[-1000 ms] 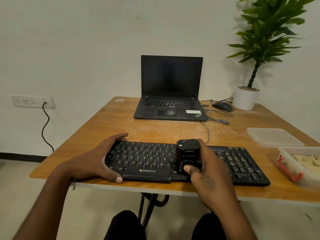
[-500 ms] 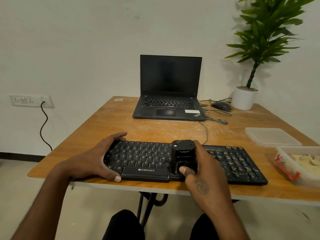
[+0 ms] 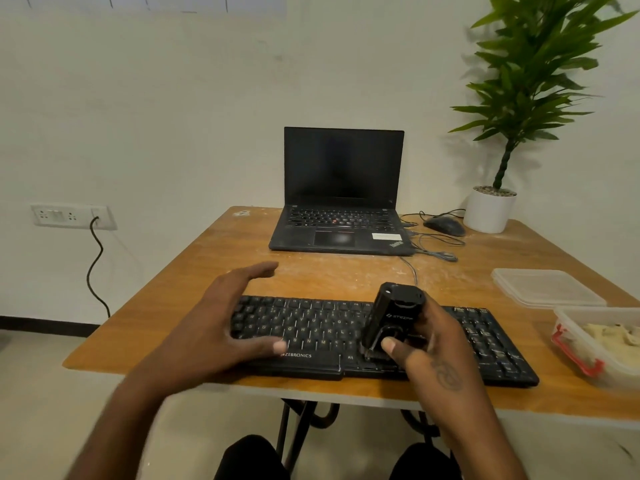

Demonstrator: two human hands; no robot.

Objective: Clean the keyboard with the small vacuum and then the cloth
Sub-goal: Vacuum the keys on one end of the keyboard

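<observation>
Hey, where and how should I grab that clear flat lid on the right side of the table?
Pinch the clear lid by its near left edge, coming from the left: it lies flat, and the food container crowds its near right corner.

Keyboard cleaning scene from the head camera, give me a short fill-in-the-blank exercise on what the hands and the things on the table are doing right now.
1. The right hand grips the small black handheld vacuum, whose lower end rests on the black ____.
2. The left hand, fingers spread, holds ____.
3. The screen of the black open laptop at the far edge of the wooden table is ____.
4. The white pot holds a green ____.

Missing words: keyboard; nothing; dark; plant
</observation>
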